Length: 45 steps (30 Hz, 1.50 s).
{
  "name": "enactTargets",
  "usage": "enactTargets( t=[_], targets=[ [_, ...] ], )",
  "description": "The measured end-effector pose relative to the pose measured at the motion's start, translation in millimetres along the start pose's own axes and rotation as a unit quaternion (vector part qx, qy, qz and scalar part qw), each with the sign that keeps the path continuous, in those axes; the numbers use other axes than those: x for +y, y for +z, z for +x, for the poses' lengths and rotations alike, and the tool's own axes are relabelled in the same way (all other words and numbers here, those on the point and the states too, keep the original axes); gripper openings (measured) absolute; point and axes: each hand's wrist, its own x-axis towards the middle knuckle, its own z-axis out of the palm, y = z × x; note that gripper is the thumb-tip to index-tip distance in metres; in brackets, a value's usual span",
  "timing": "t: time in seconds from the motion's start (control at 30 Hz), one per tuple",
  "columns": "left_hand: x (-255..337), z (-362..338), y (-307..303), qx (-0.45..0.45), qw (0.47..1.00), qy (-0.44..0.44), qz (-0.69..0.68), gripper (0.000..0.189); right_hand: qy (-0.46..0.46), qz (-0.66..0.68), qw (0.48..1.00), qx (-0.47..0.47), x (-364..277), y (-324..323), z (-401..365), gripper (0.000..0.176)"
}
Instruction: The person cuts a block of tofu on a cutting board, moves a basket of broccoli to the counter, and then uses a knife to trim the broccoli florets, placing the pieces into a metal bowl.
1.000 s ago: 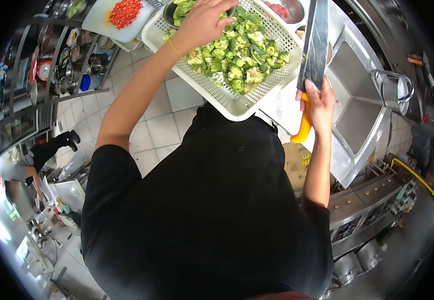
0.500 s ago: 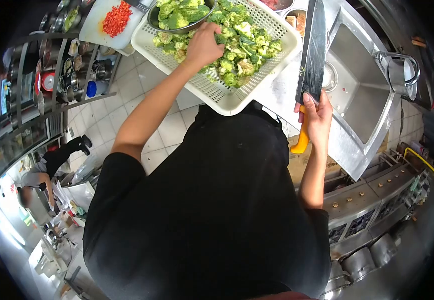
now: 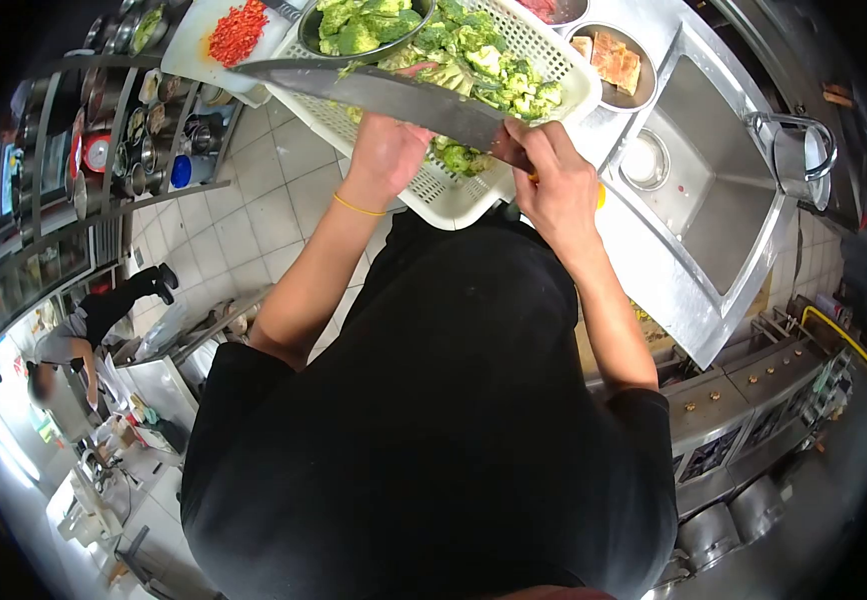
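Note:
My right hand (image 3: pixel 559 185) is wrapped round the yellow handle of a large kitchen knife (image 3: pixel 374 95). Its wide blade points left, across a white perforated plastic basket (image 3: pixel 454 215) of cut broccoli (image 3: pixel 529 92). Close behind the blade is my left hand (image 3: pixel 389 155), a yellow band on its wrist. The blade covers most of its fingers, but a fingertip shows past the far edge, against a pale broccoli piece (image 3: pixel 446 76) that it appears to grip. A metal bowl (image 3: pixel 419 32) of larger green florets rests at the basket's far left.
Chopped red pepper (image 3: pixel 238 32) lies on a white cutting board (image 3: pixel 186 50) at upper left. Right of the basket are a metal bowl with orange-brown slabs (image 3: pixel 616 62) and a steel sink (image 3: pixel 719 190). A stove (image 3: pixel 734 400) stands lower right; another person (image 3: pixel 84 330) is far left.
The knife has swung from upright beside the basket to lying across it, as my right hand moved left. My left hand has drawn back from among the broccoli to the blade.

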Motion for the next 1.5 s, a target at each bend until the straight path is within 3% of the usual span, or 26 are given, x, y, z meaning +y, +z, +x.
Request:
enactTargets(
  t=[0.07, 0.17, 0.4, 0.47, 0.57, 0.63, 0.7, 0.77, 0.9, 0.97, 1.1, 1.23, 1.37, 1.43, 1.5],
  targets=[
    [0.5, -4.9, 8.5, -0.008, 1.0, -0.003, -0.03, 0.024, -0.008, -0.029, 1.0, -0.006, -4.5, 2.8, 4.8, 0.036],
    [-0.9, -9.4, 12.7, 0.053, 0.998, -0.011, -0.046, 0.02, -0.021, -0.015, 1.0, -0.002, -4.7, 4.9, 9.2, 0.036],
    [3.1, -10.2, -5.6, -0.037, 0.999, -0.013, -0.024, 0.029, 0.001, -0.03, 0.999, -0.015, 0.5, 3.3, 5.5, 0.034],
    [13.6, -15.7, 0.3, -0.073, 0.997, -0.012, -0.031, 0.028, 0.048, 0.002, 0.999, -0.016, 15.2, 0.0, -1.7, 0.031],
    [32.0, -24.0, 6.6, -0.082, 0.996, -0.011, 0.031, 0.026, 0.15, -0.032, 0.984, -0.096, 29.2, -13.2, -10.6, 0.029],
    [32.2, -24.9, 6.5, -0.024, 0.975, 0.129, 0.178, 0.029, 0.163, 0.004, 0.981, -0.109, 18.8, -19.2, -10.1, 0.029],
    [31.2, -23.0, 7.1, -0.023, 0.967, 0.165, 0.19, 0.036, 0.18, 0.033, 0.976, -0.115, 5.9, -21.9, -6.6, 0.03],
    [27.2, -21.0, 5.7, 0.0, 0.918, 0.269, 0.291, 0.034, 0.112, 0.09, 0.988, -0.061, -12.0, -14.3, -2.8, 0.032],
    [29.4, -24.5, 13.6, 0.042, 0.937, 0.226, 0.264, 0.034, 0.057, 0.038, 0.995, -0.066, -45.0, -9.0, 14.3, 0.031],
    [25.1, -22.8, 9.5, 0.064, 0.917, 0.261, 0.294, 0.032, 0.058, 0.042, 0.995, -0.067, -47.8, -2.7, 18.4, 0.034],
    [28.4, -22.7, 6.3, 0.072, 0.903, 0.253, 0.341, 0.029, 0.048, -0.012, 0.995, -0.084, -41.8, 3.0, 23.0, 0.033],
    [30.7, -23.2, 2.1, 0.057, 0.949, 0.15, 0.271, 0.025, 0.034, -0.019, 0.994, -0.106, -30.0, -1.9, 22.3, 0.032],
    [35.0, -23.4, 8.5, 0.05, 0.987, 0.059, 0.144, 0.021, 0.058, 0.013, 0.989, -0.137, -5.6, -8.4, 17.9, 0.031],
    [40.3, -26.2, 5.9, 0.038, 0.987, 0.059, 0.142, 0.022, 0.068, 0.017, 0.988, -0.138, 7.2, -16.9, 11.7, 0.031],
    [44.5, -25.5, 2.1, 0.032, 0.987, 0.067, 0.142, 0.023, 0.153, -0.033, 0.978, -0.135, 22.7, -17.5, -0.8, 0.025]
  ],
)
